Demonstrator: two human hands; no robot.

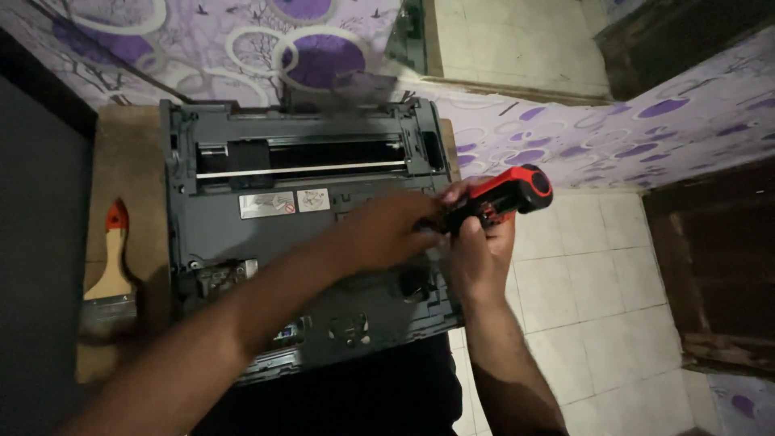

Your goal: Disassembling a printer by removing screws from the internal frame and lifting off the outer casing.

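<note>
An opened grey printer with its cover off lies on a small brown table. My right hand grips a red and black screwdriver handle at the printer's right edge. My left hand reaches across the printer and its fingers meet the front end of the same tool, hiding the tip. A black roller slot and a thin metal rod run across the top of the printer.
A paintbrush with a wooden and orange handle lies on the table left of the printer. Behind is a wall with purple circle pattern. White floor tiles and a dark wooden door are on the right.
</note>
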